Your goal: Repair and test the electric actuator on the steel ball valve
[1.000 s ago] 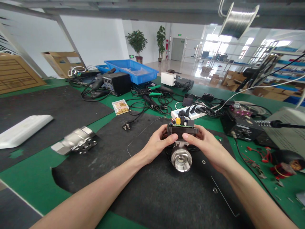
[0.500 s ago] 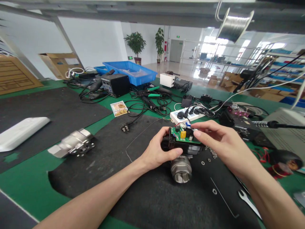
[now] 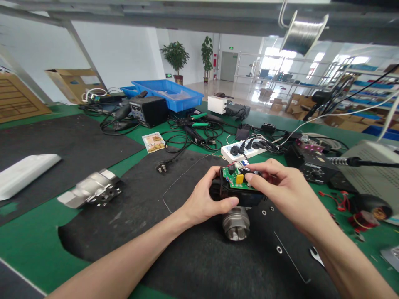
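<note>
My left hand (image 3: 202, 197) is wrapped round the left side of a black actuator housing (image 3: 241, 197), its thumb along the front. A green circuit board (image 3: 229, 176) with a yellow component (image 3: 239, 179) shows in the housing's open top. Thumb and index finger of my right hand (image 3: 279, 182) pinch a small black part (image 3: 245, 170) over the board; its exact kind is unclear. Beneath the housing, a metal ball valve (image 3: 236, 224) stands on the black mat (image 3: 199, 257), its threaded opening facing me. Another metal ball valve (image 3: 90, 189) lies to the left.
Washers (image 3: 279, 249), a hex key (image 3: 291, 257) and a partly hidden wrench (image 3: 317, 256) lie near my right forearm. Behind the housing are a white power strip (image 3: 232, 154) and tangled cables. A white cover (image 3: 26, 174) lies far left; a soldering station (image 3: 311, 164) stands right.
My right thumb and index finger have moved left and inward over the circuit board, onto the black part. My left hand keeps its hold on the housing. The view has shifted slightly.
</note>
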A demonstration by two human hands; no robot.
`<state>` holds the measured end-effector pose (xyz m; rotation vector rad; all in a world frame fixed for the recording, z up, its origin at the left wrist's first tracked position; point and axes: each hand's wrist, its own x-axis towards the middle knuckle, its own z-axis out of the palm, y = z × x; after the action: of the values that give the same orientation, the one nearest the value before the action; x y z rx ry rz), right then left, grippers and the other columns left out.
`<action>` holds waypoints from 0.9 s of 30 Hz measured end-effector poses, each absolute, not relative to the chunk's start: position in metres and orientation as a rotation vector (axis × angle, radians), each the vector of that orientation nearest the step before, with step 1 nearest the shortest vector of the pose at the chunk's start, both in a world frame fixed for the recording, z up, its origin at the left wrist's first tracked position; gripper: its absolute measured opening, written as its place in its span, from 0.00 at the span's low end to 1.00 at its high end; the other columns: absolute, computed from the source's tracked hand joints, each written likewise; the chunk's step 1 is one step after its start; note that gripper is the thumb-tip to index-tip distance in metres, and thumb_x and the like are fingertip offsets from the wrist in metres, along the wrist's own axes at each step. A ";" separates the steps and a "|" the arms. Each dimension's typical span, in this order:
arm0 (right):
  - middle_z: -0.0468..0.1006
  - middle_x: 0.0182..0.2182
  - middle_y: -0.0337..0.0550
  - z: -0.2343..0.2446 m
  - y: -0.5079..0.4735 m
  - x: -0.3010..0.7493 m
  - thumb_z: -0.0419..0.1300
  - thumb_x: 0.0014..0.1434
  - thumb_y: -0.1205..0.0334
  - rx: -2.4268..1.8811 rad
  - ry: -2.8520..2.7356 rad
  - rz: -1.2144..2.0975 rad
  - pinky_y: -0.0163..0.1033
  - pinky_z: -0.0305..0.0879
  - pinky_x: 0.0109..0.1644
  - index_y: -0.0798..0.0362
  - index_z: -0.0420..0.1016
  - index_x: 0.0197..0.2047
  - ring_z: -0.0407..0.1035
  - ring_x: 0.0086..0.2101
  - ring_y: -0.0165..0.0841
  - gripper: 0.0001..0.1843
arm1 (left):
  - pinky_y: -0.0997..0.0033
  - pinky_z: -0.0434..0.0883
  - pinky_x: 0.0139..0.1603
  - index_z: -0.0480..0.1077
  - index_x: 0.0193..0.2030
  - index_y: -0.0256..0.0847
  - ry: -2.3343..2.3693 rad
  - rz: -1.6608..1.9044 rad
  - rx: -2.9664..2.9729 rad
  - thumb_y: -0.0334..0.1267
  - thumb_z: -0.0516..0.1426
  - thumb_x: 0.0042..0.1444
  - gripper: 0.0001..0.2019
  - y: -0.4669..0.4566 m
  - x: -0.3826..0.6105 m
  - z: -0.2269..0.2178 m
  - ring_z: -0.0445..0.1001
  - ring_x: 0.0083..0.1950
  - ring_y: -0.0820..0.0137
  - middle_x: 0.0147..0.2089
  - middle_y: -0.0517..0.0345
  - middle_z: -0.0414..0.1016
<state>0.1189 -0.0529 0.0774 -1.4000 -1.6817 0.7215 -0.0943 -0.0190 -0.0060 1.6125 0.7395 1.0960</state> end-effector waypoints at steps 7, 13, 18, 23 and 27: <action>0.67 0.28 0.37 0.084 -0.054 0.111 0.68 0.59 0.53 -1.421 -1.678 0.630 0.40 0.54 0.32 0.49 0.85 0.40 0.61 0.29 0.31 0.10 | 0.55 0.70 0.60 0.66 0.60 0.43 0.718 1.097 1.630 0.49 0.71 0.51 0.33 -0.017 -0.095 -0.009 0.73 0.57 0.52 0.56 0.50 0.75; 0.70 0.28 0.37 0.078 -0.047 0.112 0.70 0.58 0.50 -1.421 -1.599 0.700 0.39 0.55 0.31 0.49 0.85 0.42 0.60 0.28 0.30 0.13 | 0.53 0.68 0.62 0.66 0.61 0.44 0.713 1.089 1.606 0.50 0.70 0.54 0.32 -0.015 -0.093 -0.010 0.73 0.59 0.52 0.58 0.51 0.74; 0.79 0.34 0.43 0.072 -0.039 0.115 0.71 0.56 0.49 -1.389 -1.491 0.824 0.41 0.62 0.37 0.51 0.84 0.41 0.70 0.34 0.35 0.16 | 0.52 0.66 0.64 0.67 0.63 0.45 0.720 1.091 1.584 0.52 0.69 0.55 0.32 -0.011 -0.089 -0.012 0.72 0.60 0.52 0.59 0.51 0.75; 0.82 0.36 0.45 0.077 -0.035 0.113 0.72 0.54 0.50 -1.381 -1.458 0.851 0.41 0.64 0.40 0.53 0.84 0.40 0.73 0.36 0.38 0.16 | 0.53 0.66 0.64 0.67 0.64 0.44 0.723 1.091 1.564 0.52 0.69 0.55 0.33 -0.009 -0.088 -0.014 0.72 0.61 0.51 0.60 0.50 0.75; 0.83 0.36 0.45 0.080 -0.026 0.110 0.73 0.52 0.52 -1.400 -1.460 0.876 0.40 0.64 0.39 0.53 0.85 0.36 0.73 0.36 0.37 0.14 | 0.54 0.67 0.63 0.67 0.63 0.43 0.724 1.094 1.548 0.54 0.68 0.57 0.32 -0.007 -0.089 -0.013 0.72 0.60 0.52 0.58 0.50 0.76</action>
<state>0.1097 -0.0260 0.0801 -1.4003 -1.4605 0.8757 -0.0891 -0.0066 -0.0132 1.5480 0.7242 1.0936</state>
